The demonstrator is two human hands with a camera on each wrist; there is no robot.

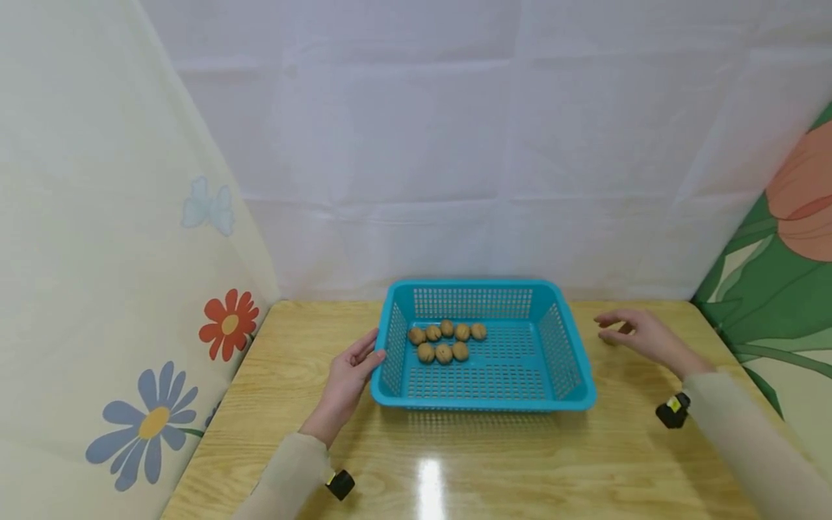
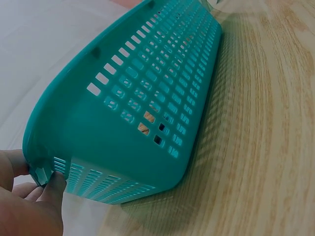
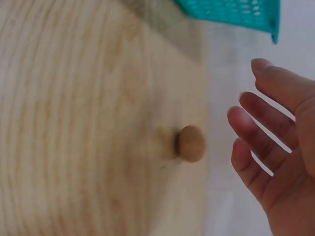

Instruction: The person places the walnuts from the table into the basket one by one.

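Note:
A blue-green plastic basket (image 1: 481,402) stands on the table with several walnuts (image 1: 444,354) in its left half. My left hand (image 1: 347,379) pinches the rim at the basket's left side, thumb and fingers on either side of it in the left wrist view. To the right of the basket, my right hand (image 1: 643,338) hovers near a single walnut (image 3: 192,143) on the tabletop. Its fingers are loosely bent and apart, holding nothing; a gap shows between them and the walnut in the right wrist view. In the head view that walnut is mostly hidden under the fingers.
The wood-grain table (image 1: 494,477) ends at a white cloth backdrop (image 1: 416,144). A flower-printed cloth (image 1: 149,303) hangs at the left and another printed cloth (image 1: 799,289) at the right. A black wrist camera (image 1: 673,410) sits under the right sleeve.

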